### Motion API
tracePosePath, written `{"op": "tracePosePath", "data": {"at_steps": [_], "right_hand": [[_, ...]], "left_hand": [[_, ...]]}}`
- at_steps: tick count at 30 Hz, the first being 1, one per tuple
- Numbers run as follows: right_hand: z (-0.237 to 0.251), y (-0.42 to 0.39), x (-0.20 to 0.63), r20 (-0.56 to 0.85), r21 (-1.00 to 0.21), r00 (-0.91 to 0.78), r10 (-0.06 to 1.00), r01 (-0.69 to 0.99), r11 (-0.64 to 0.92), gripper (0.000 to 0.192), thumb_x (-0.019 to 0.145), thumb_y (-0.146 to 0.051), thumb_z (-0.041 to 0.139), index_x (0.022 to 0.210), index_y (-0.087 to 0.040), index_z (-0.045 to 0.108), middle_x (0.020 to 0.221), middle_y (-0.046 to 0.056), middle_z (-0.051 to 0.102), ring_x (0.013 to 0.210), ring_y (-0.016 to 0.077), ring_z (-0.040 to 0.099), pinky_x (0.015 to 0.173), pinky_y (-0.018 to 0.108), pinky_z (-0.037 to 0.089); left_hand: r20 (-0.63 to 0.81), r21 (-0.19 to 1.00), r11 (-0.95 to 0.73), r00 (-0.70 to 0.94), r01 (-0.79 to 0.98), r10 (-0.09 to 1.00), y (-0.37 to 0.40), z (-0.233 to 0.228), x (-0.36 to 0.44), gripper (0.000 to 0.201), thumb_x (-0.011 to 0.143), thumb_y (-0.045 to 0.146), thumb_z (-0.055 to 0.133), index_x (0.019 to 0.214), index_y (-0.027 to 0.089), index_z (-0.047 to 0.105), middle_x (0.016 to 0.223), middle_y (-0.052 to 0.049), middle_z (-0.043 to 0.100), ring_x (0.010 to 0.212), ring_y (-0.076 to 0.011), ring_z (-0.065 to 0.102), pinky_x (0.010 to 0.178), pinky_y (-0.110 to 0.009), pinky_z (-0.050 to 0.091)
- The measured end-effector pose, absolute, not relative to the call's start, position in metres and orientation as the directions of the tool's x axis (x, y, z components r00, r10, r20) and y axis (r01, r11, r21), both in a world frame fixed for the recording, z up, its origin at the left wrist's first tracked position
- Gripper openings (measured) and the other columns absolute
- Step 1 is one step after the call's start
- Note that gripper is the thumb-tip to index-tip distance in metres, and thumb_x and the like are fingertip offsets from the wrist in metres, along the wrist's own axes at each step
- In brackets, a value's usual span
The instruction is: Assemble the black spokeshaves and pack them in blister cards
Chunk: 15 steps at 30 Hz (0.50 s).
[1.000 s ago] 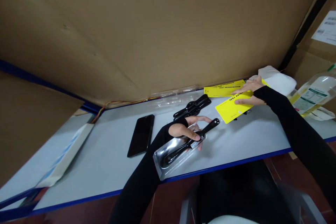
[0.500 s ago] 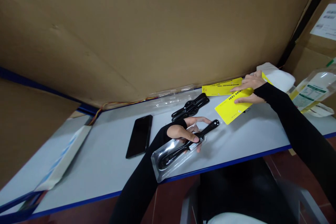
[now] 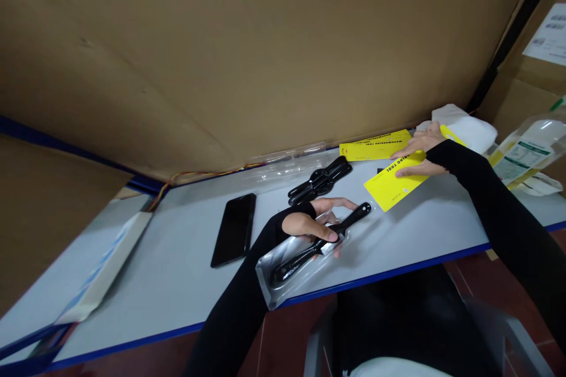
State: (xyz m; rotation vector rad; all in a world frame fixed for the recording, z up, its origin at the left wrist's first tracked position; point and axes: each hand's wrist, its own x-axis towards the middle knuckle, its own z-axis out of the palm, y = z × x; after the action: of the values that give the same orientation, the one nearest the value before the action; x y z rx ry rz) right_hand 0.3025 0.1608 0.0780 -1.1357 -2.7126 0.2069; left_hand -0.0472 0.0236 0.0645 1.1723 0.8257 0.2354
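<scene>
**Q:** Black plastic was seen beneath the left hand (image 3: pixel 309 225); what was held there?

**A:** A black tool (image 3: pixel 319 243) with a long handle was pinned by the left hand, whose fingers were closed over the tool's middle. The tool was laid in a clear blister tray (image 3: pixel 295 264) near the front edge of the pale surface (image 3: pixel 177 271), its handle end projecting beyond the tray toward the right.

**Q:** How was the right hand (image 3: pixel 420 150) placed?

**A:** It was pressed, fingers extended and flat, on a yellow card (image 3: pixel 391 184) at the far right of the surface. No grasp was made; the card was only touched from above. A second yellow card (image 3: pixel 374 145) was lying just behind it, against the cardboard wall (image 3: pixel 265 47).

**Q:** Which other items were recorded?

**A:** A cluster of further black tools (image 3: pixel 321 179) was lying between the two hands, slightly toward the wall. A dark phone (image 3: pixel 233 228) was lying face up to the left of the tray, well apart from both hands. Empty clear trays (image 3: pixel 292 162) were ranged along the wall, and a white bundle (image 3: pixel 464 126) was lying behind the right hand. A flat white and blue packet (image 3: pixel 106 268) was resting at the far left.

**Q:** Were the hands joined?

**A:** No; they were held well apart, each on its own item.
</scene>
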Motion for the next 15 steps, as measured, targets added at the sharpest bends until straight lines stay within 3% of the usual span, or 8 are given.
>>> {"op": "tracePosePath", "data": {"at_steps": [5,8,15], "right_hand": [[0.071,0.157,0.292,0.097,-0.196,-0.691,0.716,0.692,0.695,0.061,0.086,-0.080,0.062,0.118,-0.034,0.084,0.100,0.011,0.081,0.096,0.0337,0.063,0.097,0.055,0.026],[0.060,0.153,0.276,0.090,-0.198,-0.693,0.715,0.691,0.695,0.064,0.083,-0.084,0.060,0.121,-0.038,0.082,0.100,0.008,0.081,0.098,0.0334,0.064,0.096,0.051,0.027],[0.034,0.128,0.237,0.141,-0.297,-0.781,0.608,0.552,0.779,0.066,0.090,-0.081,0.053,0.123,-0.032,0.081,0.093,0.010,0.077,0.091,0.0281,0.062,0.093,0.047,0.027]], "left_hand": [[-0.506,0.855,0.430,0.647,0.290,0.570,0.023,0.068,-0.042,0.079,0.080,0.033,0.084,0.149,0.020,0.047,0.076,-0.007,0.076,0.056,-0.0222,0.069,0.046,-0.022,0.042],[-0.499,0.856,0.436,0.659,0.277,0.563,0.023,0.067,-0.039,0.081,0.080,0.033,0.083,0.152,0.019,0.048,0.076,-0.006,0.077,0.048,-0.0179,0.063,0.044,-0.021,0.039],[-0.465,0.860,0.473,0.674,0.191,0.574,0.025,0.046,-0.029,0.086,0.080,0.033,0.088,0.155,0.018,0.050,0.081,-0.008,0.076,0.040,-0.0105,0.055,0.036,-0.017,0.028]]}}
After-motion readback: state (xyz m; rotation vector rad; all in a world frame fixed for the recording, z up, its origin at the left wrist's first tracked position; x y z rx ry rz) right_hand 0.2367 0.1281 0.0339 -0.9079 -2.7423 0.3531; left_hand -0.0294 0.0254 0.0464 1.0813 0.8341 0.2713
